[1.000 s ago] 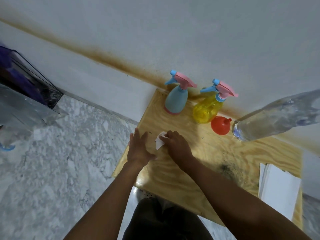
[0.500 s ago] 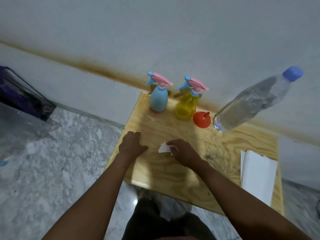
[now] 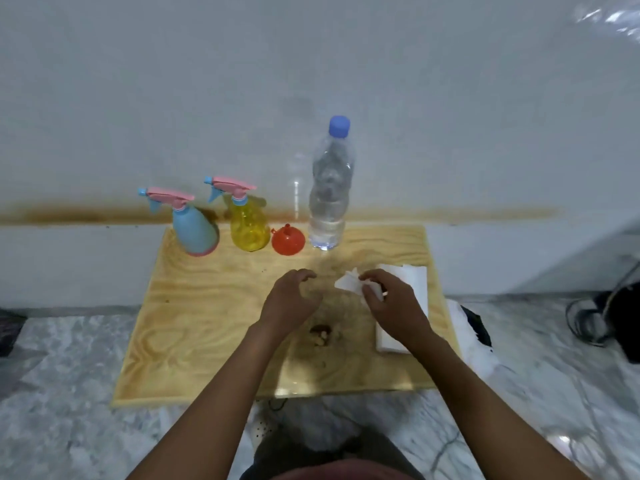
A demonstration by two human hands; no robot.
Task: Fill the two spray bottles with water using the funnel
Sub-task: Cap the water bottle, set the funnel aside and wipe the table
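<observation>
- Wall, pale grey, fills the upper half of the frame, and we see a brown stain band running across it just above the board's far edge.
- Marbled grey floor spreads over the lower left and lower right.
- We find a light wooden board in the middle of the frame; all the task's things stand along its far edge.
- Both forearms rise from the bottom edge. The left hand, at centre, has its fingers loosely curled and holds nothing. The right hand, just right of centre, pinches a crumpled tissue between thumb and fingers.
- A clear water bottle stands upright right of centre, blue cap on, with water inside.
- A stack of napkins lies flat on the board's right side, partly under the right hand.
- The blue spray bottle stands at the upper left of the board, with the yellow spray bottle just beside it on the right. We see pink trigger heads on both.
- The funnel, orange-red, sits between the yellow spray bottle and the water bottle, spout pointing up and left.
- We notice a dark smear on the board between the two wrists.
</observation>
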